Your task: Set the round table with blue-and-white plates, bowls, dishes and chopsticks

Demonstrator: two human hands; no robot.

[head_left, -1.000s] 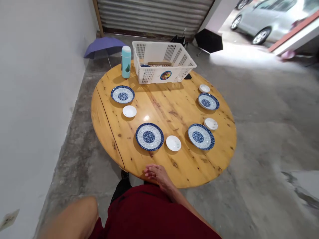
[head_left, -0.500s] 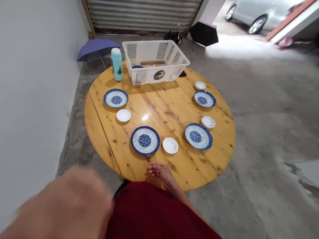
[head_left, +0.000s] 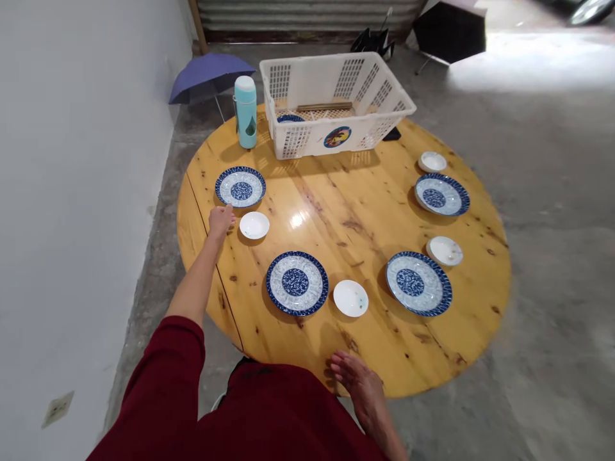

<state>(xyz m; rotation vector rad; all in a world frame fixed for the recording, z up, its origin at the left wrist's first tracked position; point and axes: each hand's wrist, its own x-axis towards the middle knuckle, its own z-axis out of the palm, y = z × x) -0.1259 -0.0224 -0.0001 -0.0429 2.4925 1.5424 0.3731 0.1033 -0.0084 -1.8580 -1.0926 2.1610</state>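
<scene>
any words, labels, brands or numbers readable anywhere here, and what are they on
No text can be read anywhere in this view.
Round sticker on the white basket: a coloured picture; any lettering is too small to read.
Teal bottle: no print visible.
Small wall plate low on the white wall: blurred, no legible marking.

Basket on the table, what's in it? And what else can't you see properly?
- Head view, the white basket: its walls hide most of what's inside; only the rim of a blue plate and some wooden sticks show.
- The dark thing behind the basket: mostly covered by it.
- The left hand: its back hides the fingertips, so its grip and any touch on the small white bowl are unclear.
</scene>
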